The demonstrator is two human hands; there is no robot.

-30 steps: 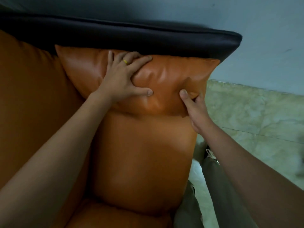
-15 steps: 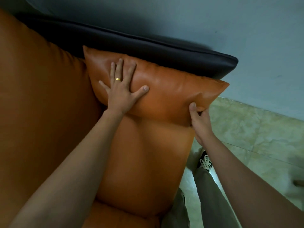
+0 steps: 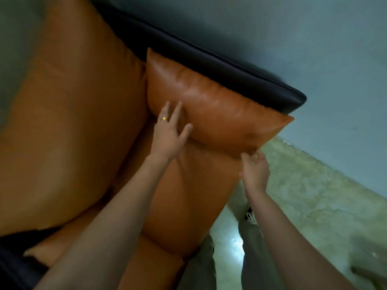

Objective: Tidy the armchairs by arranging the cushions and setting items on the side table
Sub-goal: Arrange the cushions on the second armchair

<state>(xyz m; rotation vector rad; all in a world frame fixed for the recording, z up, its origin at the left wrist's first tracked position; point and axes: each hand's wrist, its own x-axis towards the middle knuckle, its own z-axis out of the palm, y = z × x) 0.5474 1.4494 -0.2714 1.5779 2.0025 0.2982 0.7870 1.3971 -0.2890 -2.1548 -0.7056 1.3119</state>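
left hand (image 3: pixel 167 137) lies flat, grip released, on the orange cushion (image 3: pixel 219 114); right hand (image 3: pixel 255 172) pinches its lower corner.

The armchair (image 3: pixel 69 122) carries an orange cushion (image 3: pixel 213 109) against its dark rim.

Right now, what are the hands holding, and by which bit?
The right hand pinches the small orange leather cushion by its lower edge near the corner; the left hand presses flat against it.

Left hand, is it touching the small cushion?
Touching. The head view shows the left hand with straight fingers and thumb laid on the cushion near its lower left corner, with no gap visible.
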